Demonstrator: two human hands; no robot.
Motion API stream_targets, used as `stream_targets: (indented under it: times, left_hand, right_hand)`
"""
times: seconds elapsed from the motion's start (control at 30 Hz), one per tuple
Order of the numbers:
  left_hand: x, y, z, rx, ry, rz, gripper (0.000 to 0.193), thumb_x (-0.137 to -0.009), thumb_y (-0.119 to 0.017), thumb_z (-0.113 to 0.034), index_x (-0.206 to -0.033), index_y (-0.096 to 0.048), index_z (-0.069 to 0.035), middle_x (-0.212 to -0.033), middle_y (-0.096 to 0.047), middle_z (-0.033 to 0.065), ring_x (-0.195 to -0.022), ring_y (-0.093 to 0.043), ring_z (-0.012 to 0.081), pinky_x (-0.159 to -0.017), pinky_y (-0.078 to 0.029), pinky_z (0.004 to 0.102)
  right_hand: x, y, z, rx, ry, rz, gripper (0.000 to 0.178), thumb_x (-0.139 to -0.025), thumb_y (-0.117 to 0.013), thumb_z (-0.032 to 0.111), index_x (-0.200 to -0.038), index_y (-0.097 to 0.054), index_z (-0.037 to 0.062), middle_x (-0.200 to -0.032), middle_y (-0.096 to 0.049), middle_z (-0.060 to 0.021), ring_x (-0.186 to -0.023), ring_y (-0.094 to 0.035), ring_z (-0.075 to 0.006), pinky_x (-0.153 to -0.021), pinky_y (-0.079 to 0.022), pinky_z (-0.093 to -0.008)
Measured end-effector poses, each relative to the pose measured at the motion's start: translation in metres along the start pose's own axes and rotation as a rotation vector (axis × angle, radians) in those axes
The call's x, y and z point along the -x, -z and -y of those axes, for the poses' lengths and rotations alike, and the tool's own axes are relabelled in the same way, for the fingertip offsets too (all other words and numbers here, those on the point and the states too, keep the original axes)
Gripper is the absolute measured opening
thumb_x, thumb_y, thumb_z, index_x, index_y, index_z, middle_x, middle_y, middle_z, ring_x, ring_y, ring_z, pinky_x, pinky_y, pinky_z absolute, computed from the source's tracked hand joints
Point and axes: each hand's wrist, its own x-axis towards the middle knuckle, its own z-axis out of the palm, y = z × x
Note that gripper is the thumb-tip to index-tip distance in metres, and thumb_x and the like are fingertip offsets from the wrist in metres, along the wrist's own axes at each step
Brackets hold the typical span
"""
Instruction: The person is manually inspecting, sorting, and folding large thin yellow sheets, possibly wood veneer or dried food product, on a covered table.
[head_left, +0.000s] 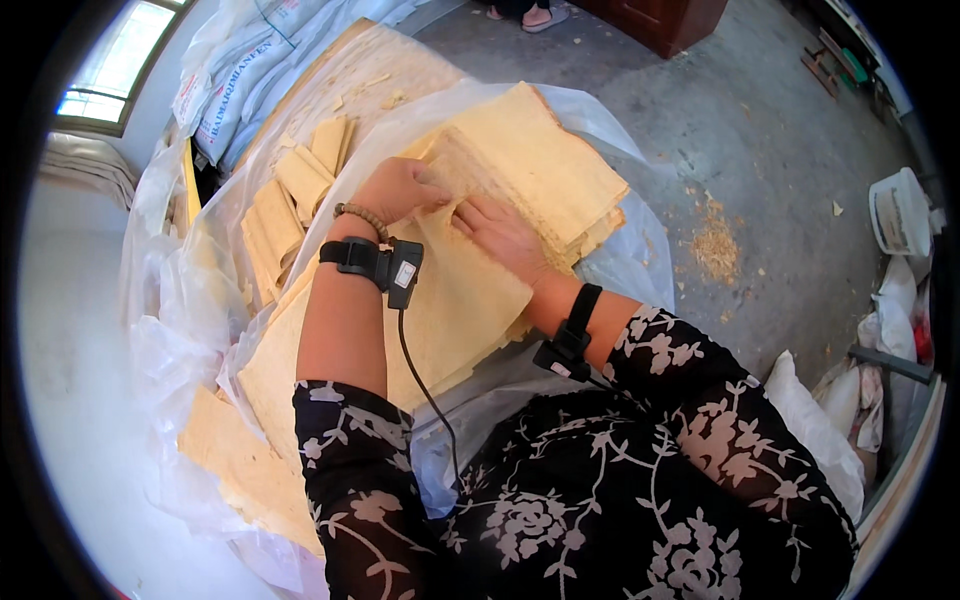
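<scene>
A broad stack of thin pale-yellow sheets (420,290), which look like tofu skin, lies before me, with a second stack (530,150) at the far right of it. My left hand (400,190) is closed, its fingertips pinching the edge of the top sheet where the two stacks meet. Close beside it, my right hand (500,235) rests with fingers stretched out over the sheets. Its thumb is hidden by the sheet's edge. Folded bundles of sheet (272,235) sit to the left of my left hand.
Clear plastic film (180,350) spreads under and around the stacks. White sacks (245,85) are piled at the far left. Crumbs (715,245) lie on the grey floor at right, near a white bucket (898,212). A person's foot (545,18) shows at the top.
</scene>
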Motion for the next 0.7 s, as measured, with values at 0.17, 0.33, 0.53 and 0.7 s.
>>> stream_targets:
  times: [0.17,0.33,0.53,0.7]
  left_hand:
    - [0.027,0.018,-0.004,0.085,-0.081,-0.05,0.027,-0.078,-0.077,-0.023,-0.093,-0.072,-0.001,-0.081,-0.069,0.0061,-0.075,-0.059,0.0136,-0.072,-0.048,0.0305]
    - [0.079,0.043,0.015,0.507,-0.174,-0.227,0.021,-0.084,-0.075,-0.013,-0.102,-0.072,-0.002,-0.093,-0.07,0.0011,-0.085,-0.062,0.0097,-0.078,-0.049,0.026]
    - [0.14,0.002,-0.009,-0.33,-0.329,-1.108,0.04,-0.088,-0.071,-0.02,-0.122,-0.061,-0.002,-0.107,-0.067,0.0181,-0.098,-0.063,0.0364,-0.084,-0.051,0.0402]
    - [0.251,-0.108,-0.034,-0.23,-0.31,-0.745,0.017,-0.078,-0.07,-0.012,-0.095,-0.068,-0.006,-0.09,-0.067,0.0119,-0.082,-0.065,0.0299,-0.07,-0.053,0.0401]
  right_hand:
    - [0.001,-0.008,0.004,-0.034,0.042,-0.062,0.029,-0.085,-0.059,0.024,-0.108,-0.064,0.0087,-0.107,-0.06,-0.0083,-0.105,-0.056,-0.0283,-0.089,-0.046,-0.0381]
    - [0.009,-0.006,-0.005,-0.289,-0.188,0.112,0.03,-0.084,-0.063,0.023,-0.111,-0.065,0.0095,-0.122,-0.059,-0.0131,-0.115,-0.055,-0.0317,-0.096,-0.046,-0.0403]
    - [0.023,0.026,-0.002,-0.094,0.005,0.231,0.041,-0.082,-0.069,0.024,-0.119,-0.064,0.0074,-0.133,-0.057,-0.0168,-0.124,-0.052,-0.0351,-0.103,-0.043,-0.0427]
    - [0.035,0.09,0.046,-0.455,-0.066,0.467,0.053,-0.078,-0.075,0.028,-0.122,-0.063,0.0026,-0.126,-0.063,-0.0184,-0.119,-0.057,-0.0357,-0.102,-0.044,-0.0398]
